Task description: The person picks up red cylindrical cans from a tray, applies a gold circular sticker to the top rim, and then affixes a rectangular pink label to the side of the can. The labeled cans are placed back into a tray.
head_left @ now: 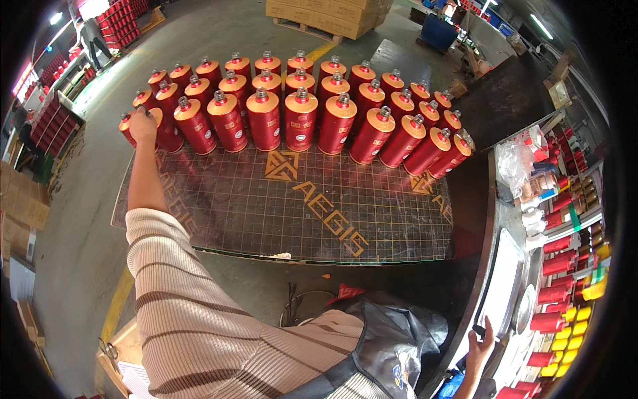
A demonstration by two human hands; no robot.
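Red bottles (301,125) with gold shoulders and clear glassy tops stand upright in several curved rows on a dark gridded board (246,199). At the left end of the rows, my left hand (142,124) is closed over the top of a bottle (170,135), its fingers partly hiding the neck. Far off to the lower right, beside the edge of a side bench, my right hand (480,347) has its thumb and a finger around a small black object (478,330), too small to name.
Along the right, a bench (475,292) carries a white panel (502,276), clear plastic wrap (513,166) and red and yellow containers (557,322). Cardboard boxes on a pallet (325,16) stand beyond the table. Another person (92,36) is at the far left.
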